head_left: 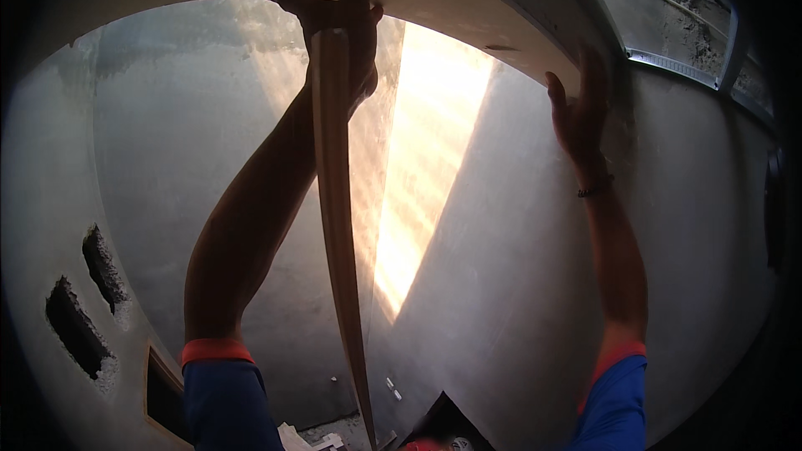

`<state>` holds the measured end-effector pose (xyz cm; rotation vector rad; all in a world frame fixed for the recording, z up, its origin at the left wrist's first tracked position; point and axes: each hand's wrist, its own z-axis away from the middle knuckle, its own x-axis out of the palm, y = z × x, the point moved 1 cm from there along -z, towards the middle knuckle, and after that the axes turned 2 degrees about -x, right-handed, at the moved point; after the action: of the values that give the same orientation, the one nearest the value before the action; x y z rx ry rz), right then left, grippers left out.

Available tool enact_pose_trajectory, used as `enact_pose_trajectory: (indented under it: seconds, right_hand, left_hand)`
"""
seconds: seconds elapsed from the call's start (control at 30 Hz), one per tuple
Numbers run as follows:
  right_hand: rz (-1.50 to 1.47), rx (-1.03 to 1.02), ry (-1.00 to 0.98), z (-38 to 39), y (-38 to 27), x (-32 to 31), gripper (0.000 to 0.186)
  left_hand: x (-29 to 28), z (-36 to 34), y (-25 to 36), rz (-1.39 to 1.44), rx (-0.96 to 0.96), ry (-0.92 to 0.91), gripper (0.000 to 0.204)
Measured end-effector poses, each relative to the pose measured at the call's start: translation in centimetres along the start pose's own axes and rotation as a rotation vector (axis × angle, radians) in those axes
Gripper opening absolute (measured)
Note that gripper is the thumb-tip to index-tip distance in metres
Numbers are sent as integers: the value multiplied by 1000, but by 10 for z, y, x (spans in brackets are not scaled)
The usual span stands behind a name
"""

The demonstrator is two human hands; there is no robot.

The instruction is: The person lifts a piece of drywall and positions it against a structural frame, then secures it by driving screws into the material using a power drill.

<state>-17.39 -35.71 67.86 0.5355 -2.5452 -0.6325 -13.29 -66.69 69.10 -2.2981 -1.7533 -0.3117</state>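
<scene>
Several grey plastered walls [501, 301] close in the space, a slanting patch of bright sunlight [434, 150] falling on the far one. A broad, pale, flat panel [455, 0] spans overhead from left to right. A long, narrow, brown wooden beam [334, 159] runs downward from near the panel, standing nearer than the left hand [362, 42] and hiding part of it; whether beam and panel touch cannot be told. At far right, a grey metal channel [675, 67] sits just beside the panel's edge. On the left, a dark, brown-framed opening [163, 397] lies below two rough-edged holes [75, 326] in the wall. The left hand is at the panel, fingers spread wide; the right hand [582, 117] reaches the panel farther right, fingers raised, thumb well apart. A dark beaded bracelet [595, 191] circles the wrist just below. Small white scraps [329, 441] lie low down, left of the beam.
</scene>
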Motion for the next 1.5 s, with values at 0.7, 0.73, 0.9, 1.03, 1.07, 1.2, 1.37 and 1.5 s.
enact_pose_trajectory:
  seconds: [0.7, 0.73, 0.9, 1.03, 1.07, 1.2, 1.37, 1.5]
  right_hand:
    - [-102, -152, 91, -99, -76, 32, 69]
    - [-106, -140, 84, -98, -79, 31, 68]
    - [-90, -111, 67, -105, -78, 32, 58]
    - [-127, -78, 18, -99, -72, 30, 54]
    - [-110, -80, 18, -99, -70, 33, 54]
    - [-55, -113, 5, -93, -57, 37, 55]
    - [24, -195, 33, -100, -62, 34, 57]
    - [22, -204, 55, -105, -68, 39, 57]
  left_hand:
    - [-34, 11, 25, -31, -347, 77, 116]
    - [-46, 17, 38, -19, -353, 165, 115]
    - [-150, -7, 125, -81, -97, 533, 114]
    - [-198, -30, 202, -297, 153, 606, 111]
    - [-204, -36, 223, -257, 196, 632, 108]
    - [-190, -59, 270, -172, 283, 654, 100]
    - [-186, -106, 295, -162, 418, 542, 92]
    - [-227, -137, 301, -137, 519, 432, 83]
